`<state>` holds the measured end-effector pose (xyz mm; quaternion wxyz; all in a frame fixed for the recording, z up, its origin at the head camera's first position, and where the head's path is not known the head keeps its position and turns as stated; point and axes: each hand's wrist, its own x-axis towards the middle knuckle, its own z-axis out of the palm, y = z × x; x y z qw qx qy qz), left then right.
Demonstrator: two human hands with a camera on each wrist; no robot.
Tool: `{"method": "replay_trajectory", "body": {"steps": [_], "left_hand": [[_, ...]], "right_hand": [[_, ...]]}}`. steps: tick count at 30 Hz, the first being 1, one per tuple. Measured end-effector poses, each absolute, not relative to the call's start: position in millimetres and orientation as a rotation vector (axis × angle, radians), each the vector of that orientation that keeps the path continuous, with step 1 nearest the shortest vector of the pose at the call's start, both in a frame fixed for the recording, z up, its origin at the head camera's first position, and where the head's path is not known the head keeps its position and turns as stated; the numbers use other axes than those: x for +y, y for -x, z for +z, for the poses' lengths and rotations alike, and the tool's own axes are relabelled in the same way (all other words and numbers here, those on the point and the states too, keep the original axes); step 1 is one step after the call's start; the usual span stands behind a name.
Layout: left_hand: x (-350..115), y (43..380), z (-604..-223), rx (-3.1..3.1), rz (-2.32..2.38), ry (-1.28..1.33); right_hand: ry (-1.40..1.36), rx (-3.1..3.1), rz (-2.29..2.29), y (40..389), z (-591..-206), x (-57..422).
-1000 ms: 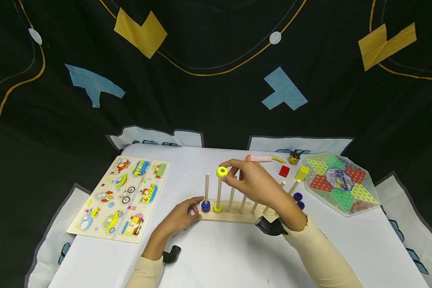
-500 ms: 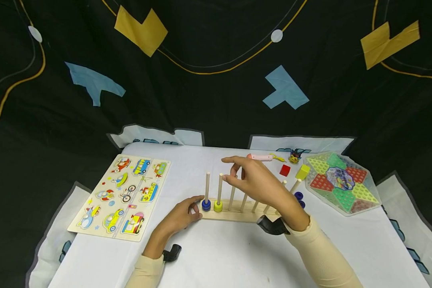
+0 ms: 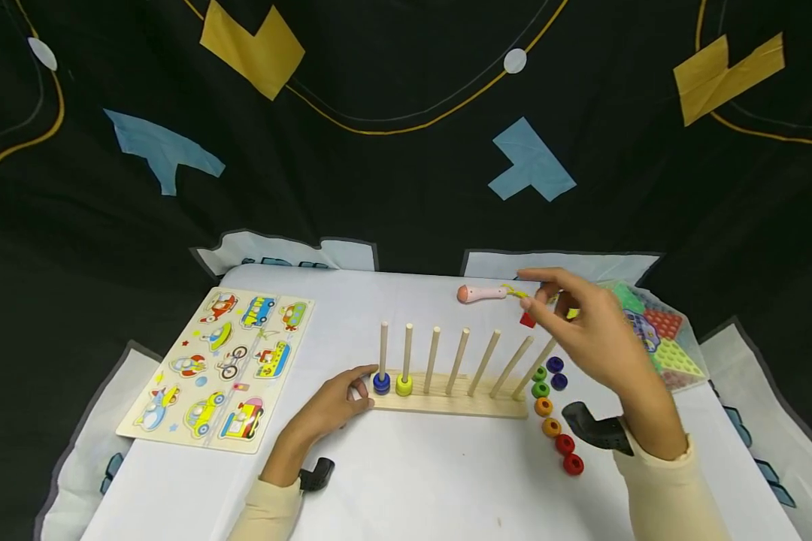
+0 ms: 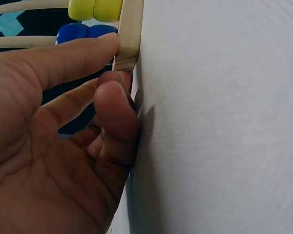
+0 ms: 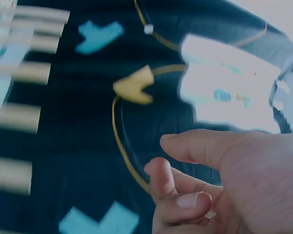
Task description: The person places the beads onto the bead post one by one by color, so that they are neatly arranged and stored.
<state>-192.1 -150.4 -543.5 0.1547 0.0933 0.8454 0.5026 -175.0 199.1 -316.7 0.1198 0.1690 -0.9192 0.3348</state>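
A wooden peg rack point(image 3: 446, 403) with several upright pegs stands mid-table. Blue beads point(image 3: 382, 383) sit stacked on its leftmost peg, and yellow beads point(image 3: 404, 385) on the peg beside it. My left hand point(image 3: 331, 402) holds the rack's left end between thumb and index finger; the left wrist view shows the fingertips against the end of the wooden base point(image 4: 129, 34). Nothing is in my right hand point(image 3: 595, 330), which hovers right of the rack with fingers loosely bent and thumb apart. Under and near it lie purple beads point(image 3: 559, 381), green beads point(image 3: 540, 390), orange beads point(image 3: 551, 427) and red beads point(image 3: 572, 464).
A picture puzzle board point(image 3: 216, 376) lies at the left. Behind the rack is a pink stick-like toy point(image 3: 483, 294), and a red block point(image 3: 527, 321) is partly hidden by my right hand. A hexagonal game box point(image 3: 677, 353) is at the right.
My right hand has let a yellow bead go onto the second peg, where two now sit. It has then swung right, away from the pegs. My left hand stays at the rack's end.
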Motion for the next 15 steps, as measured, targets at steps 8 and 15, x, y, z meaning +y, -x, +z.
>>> {"method": "replay_trajectory", "body": {"steps": [8,15], "left_hand": [[-151,193,-543,2.414,1.453,-0.267],[-153,192,-546,2.413,1.448,-0.27]], "right_hand": [[-0.154,-2.717,0.973,172,-352,266],[0.03,-2.817,1.107,175,-422,308]]}}
